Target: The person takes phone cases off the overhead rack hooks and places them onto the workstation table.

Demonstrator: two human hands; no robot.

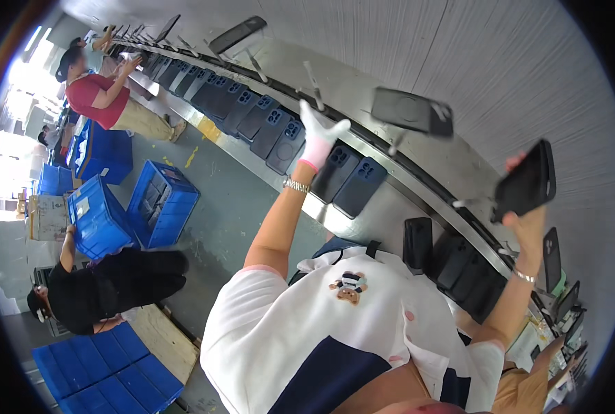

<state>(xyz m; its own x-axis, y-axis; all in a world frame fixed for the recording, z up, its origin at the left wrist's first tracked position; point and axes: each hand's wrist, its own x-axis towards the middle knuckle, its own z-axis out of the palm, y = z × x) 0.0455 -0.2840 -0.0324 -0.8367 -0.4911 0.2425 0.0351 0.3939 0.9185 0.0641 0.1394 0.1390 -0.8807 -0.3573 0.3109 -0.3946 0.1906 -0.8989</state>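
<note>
My left hand (319, 138), in a white and pink glove, reaches over the line with its fingers spread and nothing in them. Just beyond its fingertips stands a bare white peg (312, 79). On the right, my bare right hand (528, 228) grips a black phone case (527, 181) by its edges, above the line. Between the hands, a dark phone case (412, 112) sits on another peg. Dark blue phone cases (359, 186) with camera openings lie in an overlapping row on the metal ledge, below and left of my left hand.
Black cases (459, 272) are stacked near my body, right of centre. The pegged rail (418, 169) runs diagonally along a grey wall. Blue crates (161, 203) stand on the floor at left, where a person in black (107, 286) handles one. A person in red (100, 96) stands farther along the line.
</note>
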